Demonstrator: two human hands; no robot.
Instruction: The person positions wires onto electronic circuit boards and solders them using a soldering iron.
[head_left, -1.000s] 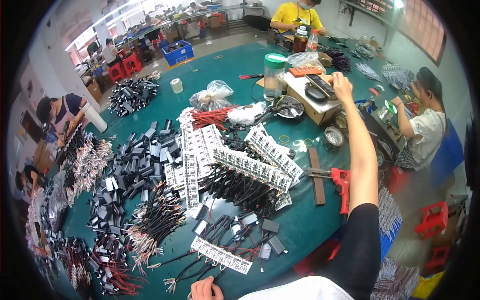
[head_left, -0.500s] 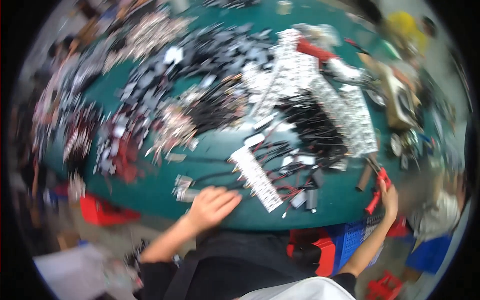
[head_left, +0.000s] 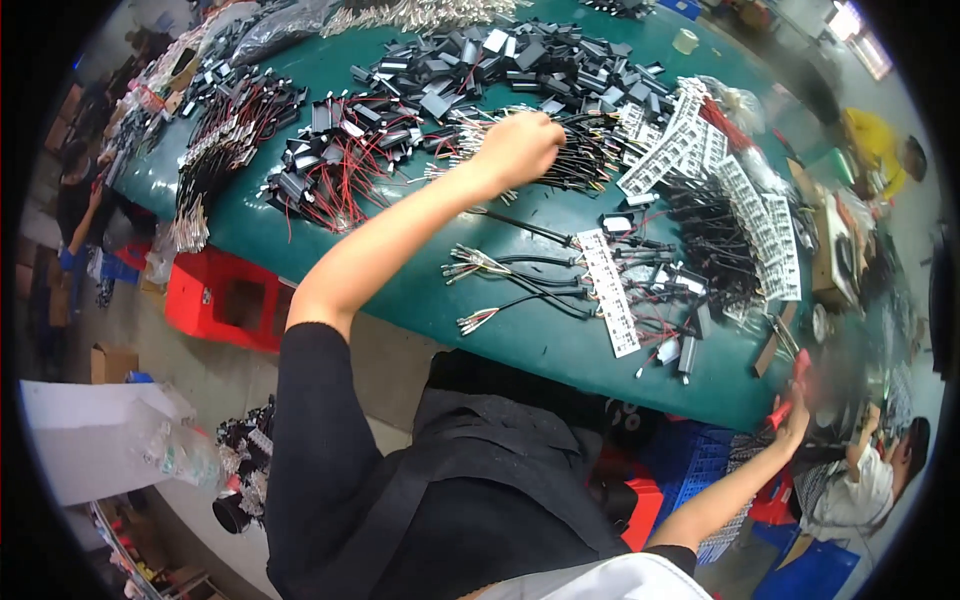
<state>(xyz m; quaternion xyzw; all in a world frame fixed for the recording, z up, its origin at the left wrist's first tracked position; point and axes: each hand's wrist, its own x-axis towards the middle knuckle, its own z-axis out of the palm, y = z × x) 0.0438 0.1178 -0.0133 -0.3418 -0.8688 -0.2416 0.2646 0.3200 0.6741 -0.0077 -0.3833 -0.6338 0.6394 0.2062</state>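
Note:
My left hand is stretched far across the table, resting on a pile of black cables with bare wire ends. Its fingers are curled closed, and what they pinch is hidden. At the right edge of the table my right hand grips red-handled pliers, with the metal jaws pointing up and left. Between my hands lies a white perforated strip. Several black cables cross it, with loose wire ends to its left and red wires and small black boxes to its right.
Black boxes are heaped at the back, and bundles with red wires lie at the left. More white strips cover dark cables on the right. A red stool stands below the left table edge. Other people sit at both sides.
My left hand has moved from the near edge up and away to the cable pile, uncovering the wire ends beside the white strip. My right hand still holds the pliers. The view has shifted.

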